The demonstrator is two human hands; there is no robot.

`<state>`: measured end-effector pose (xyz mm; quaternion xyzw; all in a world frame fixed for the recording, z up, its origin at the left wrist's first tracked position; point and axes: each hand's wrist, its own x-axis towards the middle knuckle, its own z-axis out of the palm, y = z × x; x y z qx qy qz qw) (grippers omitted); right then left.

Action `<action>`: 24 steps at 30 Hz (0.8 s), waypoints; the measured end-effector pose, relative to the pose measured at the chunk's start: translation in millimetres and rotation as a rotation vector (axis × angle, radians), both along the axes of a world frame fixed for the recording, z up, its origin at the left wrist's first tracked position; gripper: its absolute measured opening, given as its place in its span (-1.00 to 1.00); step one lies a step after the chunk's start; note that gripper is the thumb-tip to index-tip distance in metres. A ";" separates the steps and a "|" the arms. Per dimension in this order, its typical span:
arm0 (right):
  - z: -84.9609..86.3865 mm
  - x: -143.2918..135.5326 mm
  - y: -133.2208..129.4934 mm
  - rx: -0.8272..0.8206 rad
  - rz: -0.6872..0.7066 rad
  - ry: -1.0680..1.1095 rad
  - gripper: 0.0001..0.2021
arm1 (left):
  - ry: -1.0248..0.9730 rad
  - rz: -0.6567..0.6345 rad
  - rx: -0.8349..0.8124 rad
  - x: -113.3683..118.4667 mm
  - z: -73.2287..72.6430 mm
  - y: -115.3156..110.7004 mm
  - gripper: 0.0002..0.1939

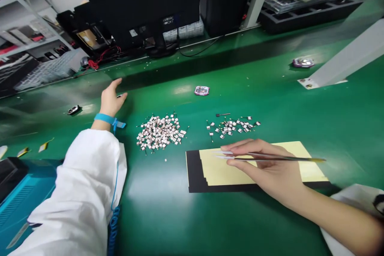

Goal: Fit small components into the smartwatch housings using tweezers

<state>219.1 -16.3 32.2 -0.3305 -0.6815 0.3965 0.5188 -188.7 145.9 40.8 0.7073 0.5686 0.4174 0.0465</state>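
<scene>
My right hand [267, 164] grips a pair of tweezers [279, 157] with pale tips, pointing left. The tips are slightly apart, with nothing visible between them. Below them lies a yellow sheet [234, 172] on a black backing [196, 172]. My left hand [111, 98], wearing a blue wrist strap [105, 118], reaches out over the green bench with thumb and fingers apart. Beside its thumb shows a bit of a small object, mostly hidden by the hand. Between my hands are a large pile of small whitish parts with short dark leads [160, 132] and a smaller scattered group [229, 127].
Small cases lie at the middle [201, 91], far right [303, 63] and left [74, 110]. A black monitor [135, 4] stands behind. A white post [351, 54] rises at right; stacked trays [312, 8] sit behind it. A teal machine [27, 200] is at lower left.
</scene>
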 end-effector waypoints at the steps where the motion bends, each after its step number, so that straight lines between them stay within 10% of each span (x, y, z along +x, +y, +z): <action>1: 1.1 0.4 -0.6 0.049 -0.002 -0.022 -0.82 | 0.035 -0.057 -0.039 17.3 10.7 1.9 -0.54; 5: 5.0 2.5 -3.1 0.254 -0.007 -0.194 -0.76 | 0.164 -0.354 -0.242 103.5 35.6 8.8 -0.57; 9: 4.8 3.0 -2.6 0.330 0.039 -0.286 -0.73 | 0.372 -0.486 -0.319 175.2 14.1 24.9 -0.39; 13: 3.9 2.2 -0.4 0.293 0.057 -0.277 -0.75 | 0.500 -0.505 -0.378 202.5 -18.1 42.8 -0.48; 16: 4.6 3.6 0.3 0.307 0.042 -0.256 -0.72 | 0.491 -0.515 -0.289 201.6 -14.3 41.1 -0.61; 24: 7.2 6.6 -4.9 0.093 -0.072 -0.053 -0.69 | 0.383 -0.566 -0.124 189.0 46.6 -94.2 -0.40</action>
